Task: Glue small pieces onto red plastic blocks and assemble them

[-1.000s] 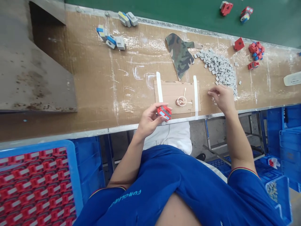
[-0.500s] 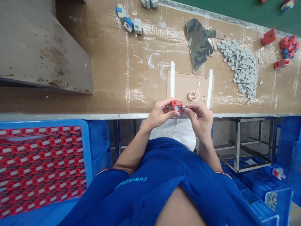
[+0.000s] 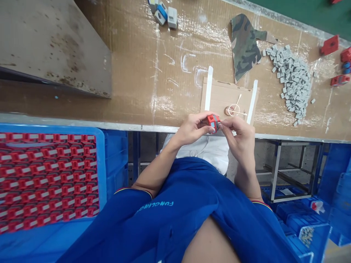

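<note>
My left hand [image 3: 193, 128] is closed around a red toy car [image 3: 213, 123] with a grey band and a pale blue window, held just over the table's front edge. The thumb and fingers of my right hand [image 3: 240, 136] are pinched together at the car's right side. They press a small grey block, mostly hidden by the fingertips, against the car. Just beyond my hands, a small round pot [image 3: 228, 110] with a pale ring and cotton swabs [image 3: 239, 99] lies on a cardboard sheet [image 3: 219, 93] taped down with white strips.
Loose grey blocks [image 3: 296, 80] form a heap at the right. Camouflage cloth [image 3: 244, 47] lies behind the cardboard. Red toy parts [image 3: 329, 45] lie far right, grey-and-blue ones [image 3: 161, 14] at the back. A metal chute [image 3: 55, 47] and a blue crate [image 3: 101, 164] of red cars stand left.
The view has shifted, so the table things sit farther right and higher. My right fingertips have come closer against the car, and the small grey block shows less.
</note>
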Tool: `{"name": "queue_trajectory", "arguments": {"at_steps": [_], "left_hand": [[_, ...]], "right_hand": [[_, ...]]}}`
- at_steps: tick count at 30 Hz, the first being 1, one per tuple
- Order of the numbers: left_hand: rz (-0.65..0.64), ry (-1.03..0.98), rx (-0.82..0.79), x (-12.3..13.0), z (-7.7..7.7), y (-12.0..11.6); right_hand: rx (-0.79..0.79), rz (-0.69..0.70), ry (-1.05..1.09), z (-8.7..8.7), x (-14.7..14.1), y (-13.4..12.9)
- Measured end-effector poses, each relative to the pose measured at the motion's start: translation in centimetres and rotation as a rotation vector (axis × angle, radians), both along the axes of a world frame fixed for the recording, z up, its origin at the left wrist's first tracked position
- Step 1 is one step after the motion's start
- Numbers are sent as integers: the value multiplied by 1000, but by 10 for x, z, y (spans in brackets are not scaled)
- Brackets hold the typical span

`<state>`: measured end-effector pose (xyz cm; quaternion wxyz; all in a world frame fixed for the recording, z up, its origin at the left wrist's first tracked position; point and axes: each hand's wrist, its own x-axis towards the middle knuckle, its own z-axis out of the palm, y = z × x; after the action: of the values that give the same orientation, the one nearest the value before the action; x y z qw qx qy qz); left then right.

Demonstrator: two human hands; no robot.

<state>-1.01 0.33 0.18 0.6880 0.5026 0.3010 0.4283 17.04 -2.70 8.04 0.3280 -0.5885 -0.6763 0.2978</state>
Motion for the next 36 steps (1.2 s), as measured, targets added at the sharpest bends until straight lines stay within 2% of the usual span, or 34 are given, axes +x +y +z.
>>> {"name": "queue_trajectory", "arguments": {"at_steps": [5, 9, 12, 16, 20, 26, 32, 36], "left_hand": [[12, 73, 65, 0, -1, -1], [18, 121, 95, -3, 1, -1], [-12, 106, 74, -4, 3, 0], [-129, 63, 57, -6, 5, 2], [-130, 146, 170, -7, 3, 2], [-98, 305, 344, -10, 2, 0], [-79, 336, 382, -9, 3, 0], [-111, 302, 371, -8, 1, 0]], "right_hand": [[71, -119, -117, -8, -18, -15], [109, -133, -97, -12, -24, -27], [61, -75, -20, -11, -11, -24], [-59, 74, 85, -8, 15, -6], [-91, 181, 43, -5, 24, 5], [-60, 168, -4, -14, 11, -1], [-23, 123, -5, -23, 10, -7], [-27, 193, -16, -19, 20, -9]]}}
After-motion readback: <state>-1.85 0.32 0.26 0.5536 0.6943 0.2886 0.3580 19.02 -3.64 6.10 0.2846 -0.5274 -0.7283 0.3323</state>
